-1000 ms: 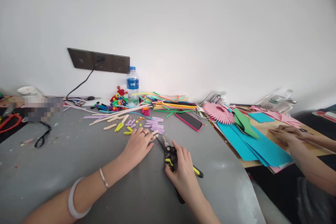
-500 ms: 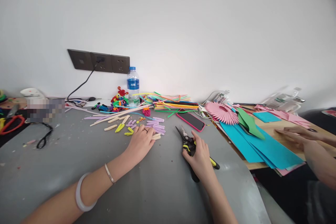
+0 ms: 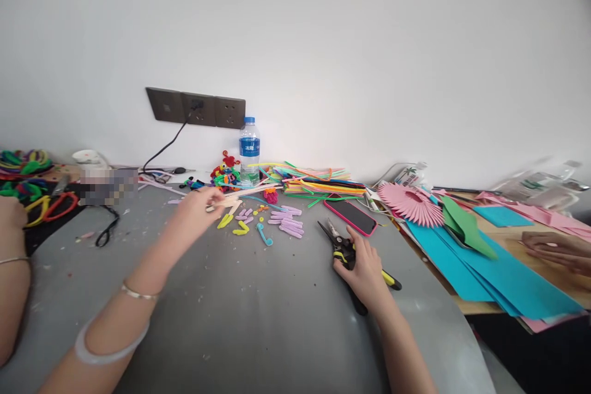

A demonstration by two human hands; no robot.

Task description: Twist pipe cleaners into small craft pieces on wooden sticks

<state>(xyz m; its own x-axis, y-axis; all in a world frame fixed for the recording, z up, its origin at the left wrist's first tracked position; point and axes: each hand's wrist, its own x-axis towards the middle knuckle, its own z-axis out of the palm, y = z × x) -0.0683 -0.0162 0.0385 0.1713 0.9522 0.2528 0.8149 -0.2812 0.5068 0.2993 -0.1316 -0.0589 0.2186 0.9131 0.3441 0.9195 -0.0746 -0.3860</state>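
My left hand (image 3: 196, 215) is over the far left part of the grey table, its fingers pinched around short cream pipe cleaner pieces (image 3: 213, 206), partly hidden. Beside it lie yellow bent pieces (image 3: 226, 221) and small lilac pieces. A curled blue piece (image 3: 265, 235) rests farther right, near a cluster of short lilac pipe cleaner pieces (image 3: 290, 226). My right hand (image 3: 364, 265) is wrapped round black-and-yellow pliers (image 3: 339, 252), which lie on the table with their jaws open, pointing away.
Behind are a water bottle (image 3: 250, 151), bundled pipe cleaners (image 3: 323, 186) and a pink-cased phone (image 3: 353, 215). Blue paper sheets (image 3: 489, 271) and a folded pink fan (image 3: 413, 204) lie right. Other people's hands show at both sides, with orange-handled scissors (image 3: 62, 206) at left.
My left hand has moved left and away with the cream pieces, uncovering the blue curl. My right hand stays on the pliers. The view has turned left, and another person's arm shows at left.
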